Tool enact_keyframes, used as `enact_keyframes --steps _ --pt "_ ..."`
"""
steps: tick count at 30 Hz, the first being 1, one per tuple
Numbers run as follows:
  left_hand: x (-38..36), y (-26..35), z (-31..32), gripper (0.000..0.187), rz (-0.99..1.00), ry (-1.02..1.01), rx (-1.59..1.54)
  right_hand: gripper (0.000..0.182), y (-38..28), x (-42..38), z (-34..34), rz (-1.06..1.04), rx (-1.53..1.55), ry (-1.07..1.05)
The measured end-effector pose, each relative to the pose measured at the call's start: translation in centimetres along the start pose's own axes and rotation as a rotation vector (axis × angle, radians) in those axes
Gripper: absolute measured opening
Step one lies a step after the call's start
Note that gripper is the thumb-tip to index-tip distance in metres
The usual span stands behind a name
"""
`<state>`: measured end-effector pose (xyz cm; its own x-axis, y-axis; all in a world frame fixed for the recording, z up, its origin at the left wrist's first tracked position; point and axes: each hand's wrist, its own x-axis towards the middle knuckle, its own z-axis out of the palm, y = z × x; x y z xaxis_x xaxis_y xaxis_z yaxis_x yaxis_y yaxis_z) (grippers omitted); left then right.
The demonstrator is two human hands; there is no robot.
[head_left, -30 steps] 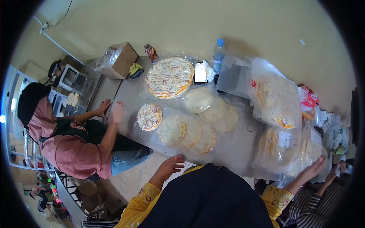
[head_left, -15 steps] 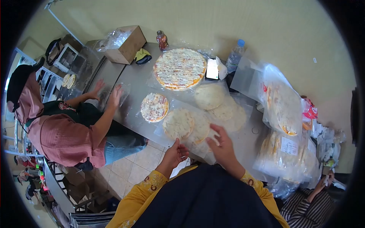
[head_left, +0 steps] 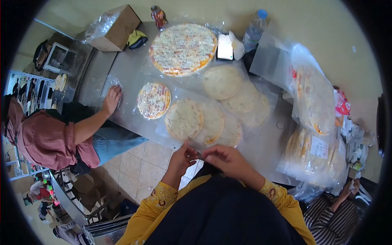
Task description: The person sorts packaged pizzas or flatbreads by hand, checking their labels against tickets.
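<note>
My left hand (head_left: pixel 182 160) is at the table's front edge, its fingers curled and its thumb at the edge of a clear plastic bag (head_left: pixel 162 131). Flat in that bag lie overlapping pale pizza bases (head_left: pixel 184 119). Close beside it, my right hand (head_left: pixel 229 162) is closed in a pinch; whatever its fingertips hold is too small to make out. Behind the bag lies a second group of plastic-wrapped bases (head_left: pixel 222 82). To the left sits a small topped pizza (head_left: pixel 154 101) in clear wrap, and farther back a large wrapped pizza (head_left: pixel 183 50).
A phone (head_left: pixel 225 47) and a water bottle (head_left: pixel 254 32) stand near the wall. Bagged pizza bases (head_left: pixel 312 157) are stacked at right. A co-worker's hand (head_left: pixel 112 99) presses clear plastic at left. A cardboard box (head_left: pixel 118 30) sits at the back left.
My right hand has moved left and down from over the bases, its spread fingers closing near my left hand. The co-worker's hands have come down to the plastic. The view has shifted.
</note>
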<state>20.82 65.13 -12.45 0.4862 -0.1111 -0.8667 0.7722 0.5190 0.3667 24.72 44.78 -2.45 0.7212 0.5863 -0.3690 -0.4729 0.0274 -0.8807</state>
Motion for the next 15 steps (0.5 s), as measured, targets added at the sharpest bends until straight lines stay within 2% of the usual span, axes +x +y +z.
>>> enact_keyframes --steps 6,10,15 --pt "-0.5 -0.1 1.0 0.033 0.063 0.090 0.102 0.024 1.4 3.1 -4.7 -0.057 -0.113 0.333" --pt "0.2 -1.0 1.1 0.028 0.142 0.076 0.158 0.027 1.3 4.5 -6.2 -0.060 -0.091 0.427" --pt "0.5 -1.5 1.3 0.019 0.155 0.094 0.032 0.032 3.2 6.0 -6.8 -0.182 -0.140 0.511"
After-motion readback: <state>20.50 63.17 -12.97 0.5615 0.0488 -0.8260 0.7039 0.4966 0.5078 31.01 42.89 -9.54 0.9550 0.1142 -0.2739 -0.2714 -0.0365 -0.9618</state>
